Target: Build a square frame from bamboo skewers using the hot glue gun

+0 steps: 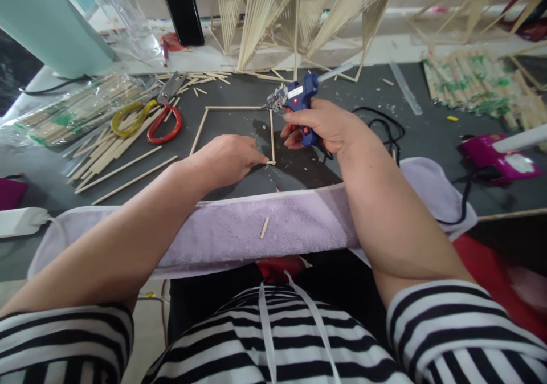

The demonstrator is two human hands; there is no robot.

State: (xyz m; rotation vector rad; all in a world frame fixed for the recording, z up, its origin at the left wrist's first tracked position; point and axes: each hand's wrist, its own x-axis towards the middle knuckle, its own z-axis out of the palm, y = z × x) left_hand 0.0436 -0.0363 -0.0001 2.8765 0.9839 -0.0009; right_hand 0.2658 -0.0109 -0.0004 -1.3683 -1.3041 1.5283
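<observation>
A thin wooden stick frame (235,108) lies on the dark grey table, with its near side partly hidden under my left hand. My left hand (226,159) is closed, its fingertips pinching a stick end at the frame's near right corner. In my right hand (327,123) is a blue glue gun (301,94), gripped by its handle. The gun's nozzle, crusted with grey residue, points left at the frame's far right corner. A clear glue stick (335,73) protrudes from the gun's back.
Scissors (164,123) and loose sticks (128,170) lie left, beside bagged sticks (85,110). Stick structures (265,22) stand at the back. Bundled sticks (474,82) and a magenta device (499,156) are right. A lilac cloth (239,224) covers the near edge.
</observation>
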